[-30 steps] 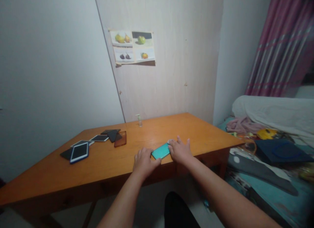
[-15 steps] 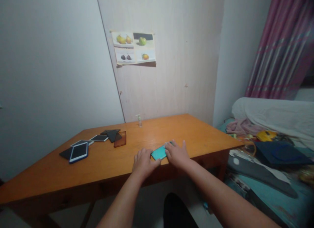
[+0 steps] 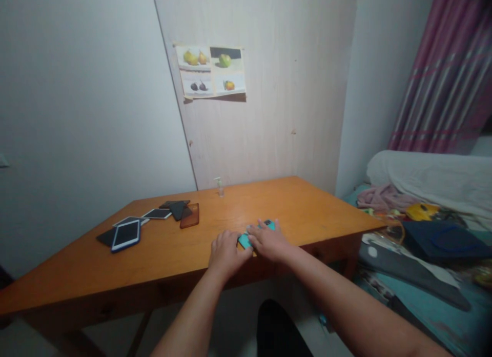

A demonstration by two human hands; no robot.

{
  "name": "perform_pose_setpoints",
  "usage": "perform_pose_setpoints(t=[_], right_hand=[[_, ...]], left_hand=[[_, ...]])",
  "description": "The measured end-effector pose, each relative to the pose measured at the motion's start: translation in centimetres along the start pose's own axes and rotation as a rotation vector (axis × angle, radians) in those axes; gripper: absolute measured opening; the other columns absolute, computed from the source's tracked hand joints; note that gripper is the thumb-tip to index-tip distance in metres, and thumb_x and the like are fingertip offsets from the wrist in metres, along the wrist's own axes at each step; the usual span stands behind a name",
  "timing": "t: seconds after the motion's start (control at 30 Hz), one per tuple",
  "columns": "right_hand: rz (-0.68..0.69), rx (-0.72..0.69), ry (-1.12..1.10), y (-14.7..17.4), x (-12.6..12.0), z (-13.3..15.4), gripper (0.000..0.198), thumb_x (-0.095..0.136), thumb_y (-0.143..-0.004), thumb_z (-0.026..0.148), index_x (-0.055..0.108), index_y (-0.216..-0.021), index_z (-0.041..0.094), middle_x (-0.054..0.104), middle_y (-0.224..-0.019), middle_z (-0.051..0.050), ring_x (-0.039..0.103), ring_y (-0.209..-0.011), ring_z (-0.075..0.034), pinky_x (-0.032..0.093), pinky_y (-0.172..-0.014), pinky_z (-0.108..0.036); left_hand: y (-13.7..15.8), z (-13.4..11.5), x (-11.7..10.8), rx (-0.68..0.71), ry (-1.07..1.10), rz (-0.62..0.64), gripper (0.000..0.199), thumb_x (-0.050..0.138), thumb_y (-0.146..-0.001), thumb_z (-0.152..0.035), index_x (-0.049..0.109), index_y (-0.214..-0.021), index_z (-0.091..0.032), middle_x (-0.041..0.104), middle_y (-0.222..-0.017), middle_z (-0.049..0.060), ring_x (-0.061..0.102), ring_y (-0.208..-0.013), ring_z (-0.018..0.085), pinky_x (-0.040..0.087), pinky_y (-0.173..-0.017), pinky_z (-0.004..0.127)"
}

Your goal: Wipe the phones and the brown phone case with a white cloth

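A turquoise phone (image 3: 245,241) lies flat near the table's front edge, its dark camera patch showing at the upper right end. My left hand (image 3: 226,250) grips the phone's lower left end, the thumb along the near edge and the fingers curled by the far side. Across the middle of the phone rests my right hand (image 3: 267,240), with fingers stretched out flat on its back and the thumb apart. That hand hides the phone's middle.
On the wooden table (image 3: 261,193), a blue-cased tablet (image 3: 126,235), several phones and a brown translucent case (image 3: 190,216) lie to the left. A small pump bottle (image 3: 220,187) stands at the back. A cluttered bed (image 3: 423,290) is on the right.
My right hand has slid left across the phone toward my left hand, uncovering the camera end. My left hand stays at its end of the phone.
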State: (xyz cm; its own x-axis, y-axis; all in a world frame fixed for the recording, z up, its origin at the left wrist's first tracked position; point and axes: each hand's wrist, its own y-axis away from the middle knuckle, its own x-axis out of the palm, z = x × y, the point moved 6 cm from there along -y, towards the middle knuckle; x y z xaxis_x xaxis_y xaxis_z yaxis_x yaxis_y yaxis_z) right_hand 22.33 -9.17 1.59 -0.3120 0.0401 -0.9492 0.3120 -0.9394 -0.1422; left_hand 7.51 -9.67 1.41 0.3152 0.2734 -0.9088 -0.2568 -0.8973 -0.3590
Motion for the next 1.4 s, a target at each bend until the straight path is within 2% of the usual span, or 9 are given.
perform_pose_setpoints(t=[0.07,0.23,0.47,0.67,0.73,0.87,1.07,1.27,1.4], right_hand=[[0.006,0.002,0.012,-0.1,-0.3,0.0,0.050,0.023,-0.102,0.048,0.048,-0.143,0.035,0.044,-0.154,-0.001,0.018,-0.150,-0.029,-0.001,-0.113,-0.072],[-0.060,0.217,0.056,-0.9,-1.6,-2.4,0.055,0.015,-0.104,0.037,0.055,-0.138,0.022,0.050,-0.148,-0.014,0.013,-0.150,-0.038,-0.005,-0.104,-0.080],[0.025,-0.010,0.026,-0.3,0.4,0.7,0.048,0.023,-0.103,0.040,0.047,-0.145,0.036,0.046,-0.153,-0.004,0.018,-0.151,-0.027,-0.003,-0.113,-0.069],[-0.070,0.332,0.084,0.6,-1.1,-3.7,0.052,0.019,-0.103,0.038,0.041,-0.150,0.029,0.036,-0.159,-0.005,0.011,-0.151,-0.032,-0.003,-0.109,-0.076],[-0.065,0.294,0.077,0.8,-0.8,-3.3,0.053,0.020,-0.103,0.040,0.039,-0.150,0.029,0.035,-0.159,-0.005,0.011,-0.151,-0.031,-0.002,-0.110,-0.075],[-0.024,0.056,0.028,1.4,0.3,-1.2,0.053,0.023,-0.102,0.048,0.039,-0.150,0.033,0.037,-0.158,-0.002,0.014,-0.151,-0.029,-0.003,-0.112,-0.072],[-0.100,0.339,0.050,1.6,-0.8,-4.3,0.052,0.022,-0.103,0.041,0.039,-0.151,0.029,0.035,-0.159,-0.003,0.011,-0.151,-0.033,-0.002,-0.108,-0.077],[-0.019,0.068,-0.003,1.5,0.0,-2.2,0.051,0.025,-0.102,0.048,0.041,-0.149,0.035,0.037,-0.158,0.000,0.016,-0.151,-0.029,-0.001,-0.112,-0.073],[-0.058,0.276,0.015,1.0,-0.9,-3.8,0.051,0.021,-0.103,0.044,0.042,-0.149,0.033,0.037,-0.158,-0.002,0.014,-0.151,-0.033,0.000,-0.109,-0.077]], left_hand=[[0.0,0.0,0.0,0.003,-0.003,-0.004,0.038,0.060,-0.082,-0.055,0.067,-0.105,-0.026,0.063,-0.102,0.007,0.057,-0.101,0.028,0.040,-0.084,0.035],[-0.1,0.0,0.0,-0.001,-0.011,-0.008,0.042,0.064,-0.078,-0.055,0.067,-0.108,-0.025,0.062,-0.103,0.007,0.056,-0.102,0.028,0.040,-0.084,0.035],[0.1,-0.1,-0.2,-0.014,-0.008,0.005,0.037,0.058,-0.084,-0.055,0.067,-0.105,-0.026,0.063,-0.103,0.008,0.057,-0.104,0.028,0.040,-0.086,0.035],[-0.1,0.0,0.1,-0.005,-0.011,-0.008,0.045,0.064,-0.078,-0.056,0.067,-0.111,-0.025,0.063,-0.104,0.008,0.057,-0.104,0.030,0.041,-0.086,0.037],[-0.2,0.0,0.1,-0.007,-0.012,-0.010,0.045,0.064,-0.077,-0.056,0.067,-0.110,-0.026,0.063,-0.104,0.008,0.057,-0.104,0.030,0.041,-0.087,0.037],[-0.1,-0.2,0.0,-0.015,-0.016,-0.001,0.041,0.062,-0.080,-0.057,0.068,-0.107,-0.026,0.063,-0.104,0.008,0.057,-0.105,0.029,0.041,-0.087,0.037],[0.0,-0.2,-0.2,-0.020,-0.013,-0.002,0.043,0.065,-0.078,-0.055,0.067,-0.109,-0.026,0.063,-0.106,0.008,0.057,-0.106,0.029,0.041,-0.087,0.036],[0.0,-0.3,-0.2,-0.034,-0.016,0.028,0.040,0.063,-0.080,-0.054,0.067,-0.109,-0.026,0.063,-0.108,0.008,0.056,-0.109,0.029,0.040,-0.089,0.036],[0.0,-0.3,-0.3,-0.042,-0.010,0.032,0.043,0.064,-0.079,-0.054,0.066,-0.111,-0.026,0.063,-0.109,0.008,0.055,-0.109,0.030,0.040,-0.089,0.037]])
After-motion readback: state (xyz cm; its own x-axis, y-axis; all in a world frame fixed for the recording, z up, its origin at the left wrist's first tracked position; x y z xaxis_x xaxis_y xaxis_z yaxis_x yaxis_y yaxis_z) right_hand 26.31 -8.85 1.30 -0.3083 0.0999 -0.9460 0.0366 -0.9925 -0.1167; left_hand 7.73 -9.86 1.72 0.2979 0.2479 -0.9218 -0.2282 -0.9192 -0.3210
